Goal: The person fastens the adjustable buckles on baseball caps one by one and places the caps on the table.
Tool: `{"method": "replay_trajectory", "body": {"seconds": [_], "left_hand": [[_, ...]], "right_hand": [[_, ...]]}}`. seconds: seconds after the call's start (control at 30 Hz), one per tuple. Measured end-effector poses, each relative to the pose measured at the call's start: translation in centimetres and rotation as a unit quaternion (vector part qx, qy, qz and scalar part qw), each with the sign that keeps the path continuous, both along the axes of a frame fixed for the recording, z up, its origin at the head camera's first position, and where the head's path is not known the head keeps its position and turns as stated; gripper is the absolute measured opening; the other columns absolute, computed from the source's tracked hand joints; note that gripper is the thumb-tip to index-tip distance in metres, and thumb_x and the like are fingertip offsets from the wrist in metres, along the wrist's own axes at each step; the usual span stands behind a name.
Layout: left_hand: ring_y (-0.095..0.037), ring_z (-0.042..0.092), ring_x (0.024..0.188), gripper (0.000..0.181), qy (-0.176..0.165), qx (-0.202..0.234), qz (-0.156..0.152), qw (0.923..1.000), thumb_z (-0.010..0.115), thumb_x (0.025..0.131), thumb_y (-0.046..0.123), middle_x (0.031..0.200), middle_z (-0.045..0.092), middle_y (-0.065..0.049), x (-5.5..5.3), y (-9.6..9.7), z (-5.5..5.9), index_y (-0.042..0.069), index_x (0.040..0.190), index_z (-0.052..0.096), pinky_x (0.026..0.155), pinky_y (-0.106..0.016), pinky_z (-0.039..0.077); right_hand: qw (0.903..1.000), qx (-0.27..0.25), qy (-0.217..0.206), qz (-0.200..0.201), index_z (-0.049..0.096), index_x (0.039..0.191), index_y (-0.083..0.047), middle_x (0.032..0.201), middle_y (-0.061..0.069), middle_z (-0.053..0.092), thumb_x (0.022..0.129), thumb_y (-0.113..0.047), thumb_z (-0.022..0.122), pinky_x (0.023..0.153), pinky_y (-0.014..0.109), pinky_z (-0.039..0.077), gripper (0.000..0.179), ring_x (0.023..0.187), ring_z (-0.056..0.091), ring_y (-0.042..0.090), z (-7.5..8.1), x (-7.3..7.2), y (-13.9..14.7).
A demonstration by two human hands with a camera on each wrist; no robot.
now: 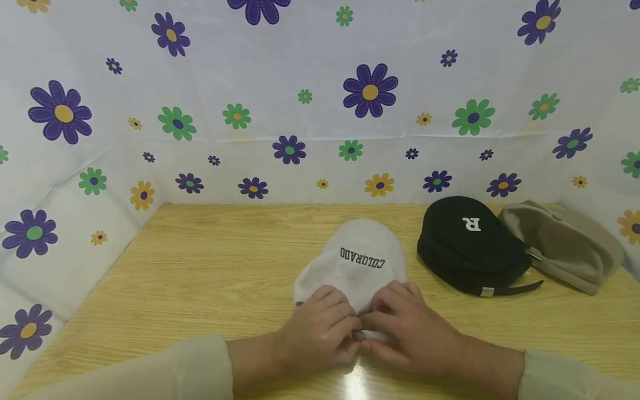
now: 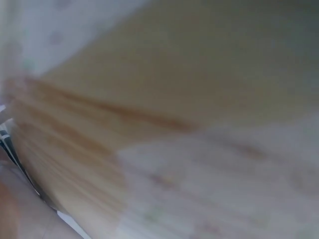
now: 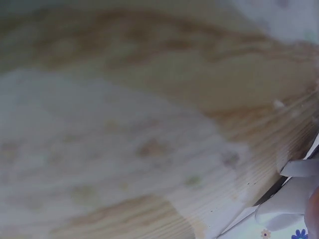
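A white cap (image 1: 362, 283) lettered COLORADO lies at the near middle of the table, its lettering upside down to me. At its near edge my left hand (image 1: 320, 328) grips the cap, with thumb and fingertips at its white strap (image 1: 376, 335). Facing it, my right hand (image 1: 415, 330) pinches the other end of that strap between thumb and forefinger. The fingertips of both hands almost meet, and they hide part of the strap. In the right wrist view a piece of the white strap (image 3: 299, 169) shows at the right edge beside a blurred fingertip (image 3: 313, 214).
To the right, a black cap (image 1: 465, 250) with a white R stands on the wooden table (image 1: 215, 266), its strap end sticking out. A tan cap (image 1: 575, 244) leans close against it. A flower-printed white cloth (image 1: 320, 55) encloses the back and sides.
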State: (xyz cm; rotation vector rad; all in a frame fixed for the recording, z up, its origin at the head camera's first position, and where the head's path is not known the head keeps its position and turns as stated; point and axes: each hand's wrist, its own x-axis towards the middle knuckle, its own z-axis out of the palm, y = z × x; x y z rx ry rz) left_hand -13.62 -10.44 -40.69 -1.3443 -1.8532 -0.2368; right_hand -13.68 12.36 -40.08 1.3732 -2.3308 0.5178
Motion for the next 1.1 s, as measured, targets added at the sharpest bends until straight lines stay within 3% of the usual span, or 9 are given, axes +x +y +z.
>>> {"method": "replay_trajectory", "body": {"seconds": [0.4, 0.63, 0.87, 1.1], "left_hand": [[-0.013, 0.059, 0.080, 0.011, 0.000, -0.007, -0.001, 1.0000, 0.069, 0.079, 0.025, 0.080, 0.064, 0.005, 0.17, 0.10, 0.13, 0.014, 0.081, 0.068, 0.083, -0.029, 0.047], [-0.012, 0.059, 0.081, 0.010, -0.018, -0.015, 0.011, 0.9997, 0.073, 0.077, 0.023, 0.080, 0.066, 0.006, -0.05, -0.03, -0.05, 0.014, 0.083, 0.071, 0.083, -0.029, 0.047], [-0.010, 0.059, 0.084, 0.011, -0.053, -0.032, 0.022, 0.9978, 0.076, 0.078, 0.016, 0.088, 0.068, 0.005, -0.39, -0.24, -0.23, 0.012, 0.087, 0.074, 0.082, -0.025, 0.049], [-0.011, 0.063, 0.090, 0.024, -0.077, -0.049, 0.052, 0.9945, 0.073, 0.082, 0.017, 0.099, 0.070, 0.001, -0.49, -0.24, -0.34, 0.008, 0.104, 0.074, 0.086, -0.023, 0.050]], "right_hand": [[0.9974, -0.027, 0.041, 0.053, 0.064, 0.093, -0.024, 0.098, -0.012, 0.052, 0.094, -0.026, 0.060, 0.087, 0.026, 0.026, 0.005, 0.096, 0.044, 0.006, -0.14, -0.18, -0.24], [0.9994, 0.001, 0.033, 0.012, 0.067, 0.096, -0.025, 0.098, -0.013, 0.053, 0.092, -0.027, 0.066, 0.086, 0.029, 0.031, 0.004, 0.096, 0.046, 0.006, -0.07, -0.05, -0.12], [0.9988, 0.013, 0.043, -0.021, 0.070, 0.101, -0.021, 0.100, -0.012, 0.060, 0.085, -0.022, 0.075, 0.084, 0.031, 0.039, 0.017, 0.097, 0.053, 0.008, 0.04, -0.14, -0.09], [0.9941, 0.070, 0.008, -0.083, 0.068, 0.117, -0.017, 0.118, -0.007, 0.064, 0.090, -0.025, 0.069, 0.093, 0.035, 0.045, 0.028, 0.114, 0.057, 0.014, 0.16, -0.08, 0.01]]}}
